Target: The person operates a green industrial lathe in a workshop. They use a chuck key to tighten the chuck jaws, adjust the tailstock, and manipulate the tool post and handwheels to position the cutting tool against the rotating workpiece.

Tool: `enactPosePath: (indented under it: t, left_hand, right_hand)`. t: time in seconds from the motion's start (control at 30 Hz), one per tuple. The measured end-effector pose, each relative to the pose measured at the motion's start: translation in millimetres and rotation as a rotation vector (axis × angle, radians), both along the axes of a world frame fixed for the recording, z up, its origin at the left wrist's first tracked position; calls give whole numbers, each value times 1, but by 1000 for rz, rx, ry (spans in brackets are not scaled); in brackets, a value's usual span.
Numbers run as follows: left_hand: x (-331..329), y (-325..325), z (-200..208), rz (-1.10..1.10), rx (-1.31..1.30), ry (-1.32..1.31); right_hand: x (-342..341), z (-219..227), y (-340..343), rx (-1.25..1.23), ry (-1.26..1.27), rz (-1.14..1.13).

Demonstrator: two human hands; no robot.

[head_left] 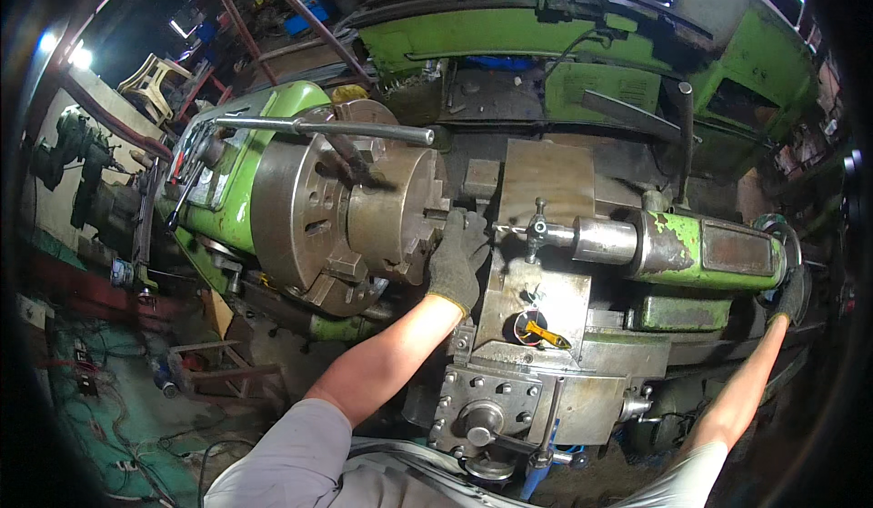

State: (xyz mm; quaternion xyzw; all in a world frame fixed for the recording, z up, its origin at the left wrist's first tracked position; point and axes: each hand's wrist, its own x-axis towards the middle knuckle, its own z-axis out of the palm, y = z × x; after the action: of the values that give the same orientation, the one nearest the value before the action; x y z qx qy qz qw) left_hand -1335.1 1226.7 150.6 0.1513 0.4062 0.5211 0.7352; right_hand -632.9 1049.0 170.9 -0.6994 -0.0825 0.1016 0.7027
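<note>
Left hand [460, 258] by smaller of two chucks [389, 212], right hand [793, 297] on one handwheel [791, 246]; grips I cannot tell.

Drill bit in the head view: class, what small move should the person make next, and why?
Probably ease the left hand out of the gap between the chuck and the drill bit before turning the handwheel: that gloved hand is by the chuck's face, close to the bit's tip, while the right hand is at the handwheel.
</note>
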Motion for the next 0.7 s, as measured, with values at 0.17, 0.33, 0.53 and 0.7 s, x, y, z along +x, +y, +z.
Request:
enactPosePath:
  t: [0.17,0.33,0.53,0.7]
  left_hand:
    - [-9,-6,2,91,11,110]
    - [19,16,-22,19,21,79]
    - [15,15,-13,82,-35,87]
    - [22,10,-9,56,-12,145]
  right_hand:
    - [-33,-26,41,-118,-3,23]
    - [148,-51,-58,-258,-487,57]
    - [114,-61,-37,-298,-466,47]
    - [91,-19,-56,-207,-292,5]
